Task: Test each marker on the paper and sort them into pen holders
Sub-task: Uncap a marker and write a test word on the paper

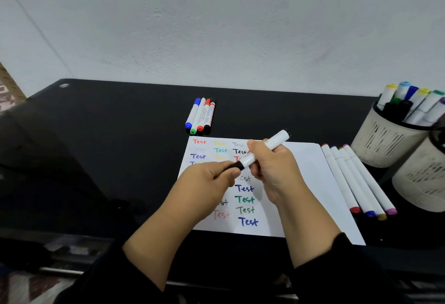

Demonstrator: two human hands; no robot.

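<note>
Above the white paper [305, 183], covered in coloured "Test" words, both hands hold one white marker [269, 146]. My right hand [272, 171] grips its white barrel. My left hand [212, 181] pinches the black cap [237, 165] at its lower end; the cap looks seated on the barrel. Several white markers [356, 178] lie side by side along the paper's right edge. Several slimmer markers [201, 116] lie grouped behind the paper. At the right, a beige pen holder [382, 140] is full of markers; a second beige holder [423, 181] stands in front of it.
All of this sits on a black desk [108, 135] against a white wall. The desk's left half holds nothing but a small silver fitting [64, 85] near the back corner. The front edge runs just below my forearms.
</note>
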